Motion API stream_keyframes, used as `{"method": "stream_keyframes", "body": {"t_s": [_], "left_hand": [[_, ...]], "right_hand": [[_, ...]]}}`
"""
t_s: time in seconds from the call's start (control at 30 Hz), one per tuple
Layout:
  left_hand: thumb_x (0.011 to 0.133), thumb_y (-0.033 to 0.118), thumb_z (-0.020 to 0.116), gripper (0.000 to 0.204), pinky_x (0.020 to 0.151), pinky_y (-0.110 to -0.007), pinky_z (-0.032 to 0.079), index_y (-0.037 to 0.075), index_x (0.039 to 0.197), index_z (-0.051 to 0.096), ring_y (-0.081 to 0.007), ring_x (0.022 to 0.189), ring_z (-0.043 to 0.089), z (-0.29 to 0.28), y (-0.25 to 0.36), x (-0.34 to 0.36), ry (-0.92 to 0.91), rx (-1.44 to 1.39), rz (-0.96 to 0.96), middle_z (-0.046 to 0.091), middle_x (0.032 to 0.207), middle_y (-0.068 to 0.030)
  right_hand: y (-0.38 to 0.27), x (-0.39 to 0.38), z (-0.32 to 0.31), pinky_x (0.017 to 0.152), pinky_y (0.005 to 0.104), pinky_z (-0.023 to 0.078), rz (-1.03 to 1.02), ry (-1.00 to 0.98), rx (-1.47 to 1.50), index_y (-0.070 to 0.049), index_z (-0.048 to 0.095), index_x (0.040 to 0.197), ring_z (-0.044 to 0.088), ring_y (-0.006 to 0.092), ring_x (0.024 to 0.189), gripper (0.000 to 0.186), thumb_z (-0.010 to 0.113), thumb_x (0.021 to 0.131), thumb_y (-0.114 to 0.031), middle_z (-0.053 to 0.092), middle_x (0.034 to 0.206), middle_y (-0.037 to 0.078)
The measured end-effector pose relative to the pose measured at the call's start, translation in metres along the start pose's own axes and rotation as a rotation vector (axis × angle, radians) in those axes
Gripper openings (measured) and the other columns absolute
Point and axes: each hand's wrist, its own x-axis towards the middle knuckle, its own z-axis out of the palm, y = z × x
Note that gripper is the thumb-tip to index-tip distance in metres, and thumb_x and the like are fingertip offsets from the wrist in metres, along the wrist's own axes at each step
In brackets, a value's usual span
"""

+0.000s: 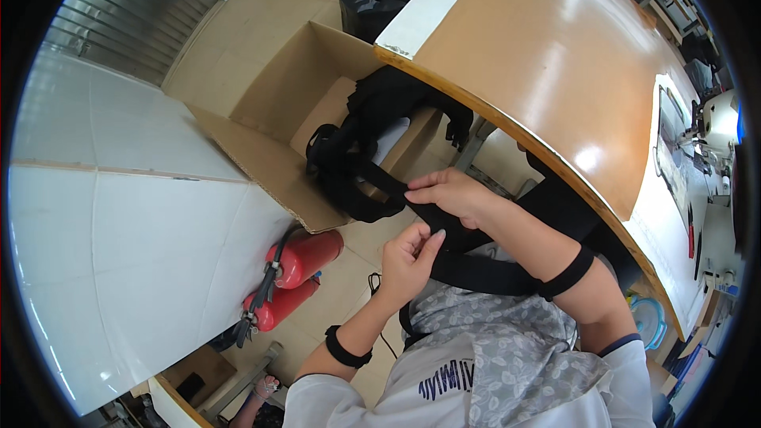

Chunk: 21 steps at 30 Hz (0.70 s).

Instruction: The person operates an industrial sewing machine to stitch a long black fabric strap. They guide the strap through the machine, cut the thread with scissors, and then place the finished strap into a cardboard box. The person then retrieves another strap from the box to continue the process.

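A wide black fabric strap [432, 218] stretches between my two hands, in front of my body. My right hand [452, 194] pinches its upper part between thumb and fingers. Just below and to the left, my left hand [408, 263] grips the same strap with the thumb on top. One end leads up to a heap of black fabric and straps [349, 139], which hangs over the edge of an open cardboard box [273, 103]. More black band [483, 273] lies across my lap. The strap's underside is hidden by my fingers.
A table with a brown top [539, 55] stands at the right, its wooden edge close to my right arm. On it is a white sewing machine [720, 123]. Red fire extinguishers [313, 256] stand below the box. Another person's hand [267, 385] shows at lower left.
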Motion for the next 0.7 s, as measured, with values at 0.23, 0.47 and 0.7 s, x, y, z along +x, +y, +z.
{"method": "stream_keyframes", "body": {"t_s": [0.23,0.47,0.7], "left_hand": [[0.089,0.035,0.052,0.046,0.088,-0.035,0.042,0.003,0.121,0.041,-0.0235,0.099,0.054,-0.066,-0.046,0.048,0.175,-0.915,-0.262,0.053,0.110,-0.0137],[0.090,0.028,0.049,0.057,0.094,-0.046,0.040,0.005,0.134,0.021,-0.0331,0.112,0.046,-0.117,-0.131,0.127,0.497,-0.750,-0.330,0.038,0.127,-0.0206],[0.092,0.027,0.048,0.061,0.101,-0.046,0.032,0.002,0.138,0.018,-0.0386,0.122,0.036,-0.116,-0.129,0.151,0.705,-0.639,-0.363,0.023,0.140,-0.0230]], "right_hand": [[-0.031,-0.016,-0.003,0.079,0.0226,0.044,-0.395,-0.232,0.230,-0.002,0.056,0.110,0.055,0.0094,0.090,0.030,0.062,0.083,-0.013,0.059,0.099,0.005],[-0.042,-0.027,-0.011,0.073,0.0186,0.043,-0.453,-0.206,0.033,-0.003,0.055,0.103,0.052,0.0037,0.081,0.022,0.063,0.083,-0.009,0.058,0.091,-0.002],[-0.059,-0.044,-0.031,0.071,0.0197,0.044,-0.548,-0.046,0.081,-0.002,0.058,0.096,0.053,0.0048,0.080,0.014,0.061,0.083,-0.006,0.058,0.089,0.000]]}}
